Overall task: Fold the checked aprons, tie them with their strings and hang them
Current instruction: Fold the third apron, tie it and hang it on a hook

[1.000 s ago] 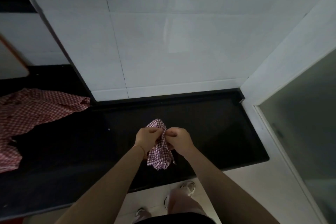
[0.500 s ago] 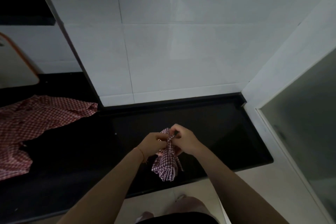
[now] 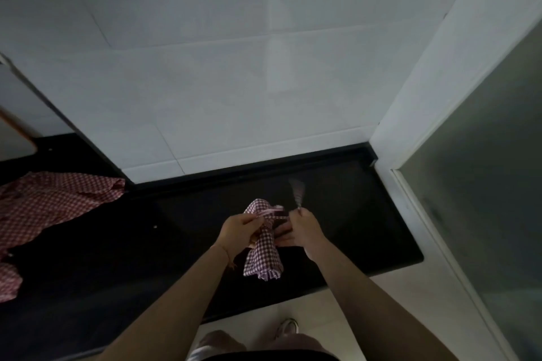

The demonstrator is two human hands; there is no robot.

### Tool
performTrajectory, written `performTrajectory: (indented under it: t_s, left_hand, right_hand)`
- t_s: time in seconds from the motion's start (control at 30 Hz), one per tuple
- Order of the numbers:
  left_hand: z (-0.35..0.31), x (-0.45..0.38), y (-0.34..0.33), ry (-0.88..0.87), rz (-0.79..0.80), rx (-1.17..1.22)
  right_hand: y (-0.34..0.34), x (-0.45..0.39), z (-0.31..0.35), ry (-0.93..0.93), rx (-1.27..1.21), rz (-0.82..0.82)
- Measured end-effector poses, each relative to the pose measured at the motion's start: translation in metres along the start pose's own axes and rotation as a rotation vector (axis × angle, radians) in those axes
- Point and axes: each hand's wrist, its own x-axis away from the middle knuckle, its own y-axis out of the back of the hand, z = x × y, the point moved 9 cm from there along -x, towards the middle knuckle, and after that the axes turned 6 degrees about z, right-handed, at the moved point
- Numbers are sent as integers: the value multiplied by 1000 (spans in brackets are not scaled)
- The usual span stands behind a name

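So the glossy black stone desk (image 3: 337, 202) runs along the white tiled wall (image 3: 234, 82) and stops dead on the right, where a white wall corner and a frosted glass door (image 3: 484, 184) close it in. The near edge drops off to pale floor tiles, where the person's shoe (image 3: 289, 325) shows. Plenty of bare dark top on the right half and between the two cloths, so there's room to move.

Count: two aprons, two hands. The rolled-up red-and-white checked apron bundle (image 3: 264, 255) is held up over the near middle of the desk. The left hand (image 3: 239, 228) has its grip closed around the bundle's upper part, pinching a thin checked string (image 3: 271, 215) that crosses the top. The right hand (image 3: 305, 228) has its grip pinched on the other string end (image 3: 296, 193), which sticks up blurred; its lower fingers lie against the bundle.

The second red-and-white checked apron (image 3: 50, 205) lies spread and rumpled on the far left of the desk, well apart from the hands, partly cut off by the frame edge.
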Motion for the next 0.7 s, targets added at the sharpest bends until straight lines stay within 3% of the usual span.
performTrajectory:
  t_s: [0.07,0.13,0.3,0.4,0.6,0.7]
  left_hand:
    - [4,0,-7,69,-21,98]
    - [5,1,-13,94,-44,158]
    - [7,-4,-19,93,-81,118]
    - [3,-6,-22,74,-91,69]
    - [-9,-3,-19,16,-105,-84]
    - [-13,1,-15,12,-94,-137]
  right_hand:
    - [15,-1,-11,-94,-144,-20]
    - [24,-4,-14,-108,-93,-25]
    - [42,3,38,341,615,-231]
    - [36,14,59,558,774,-274]
    - [34,41,76,859,684,-487]
    - [62,55,75,886,318,-650]
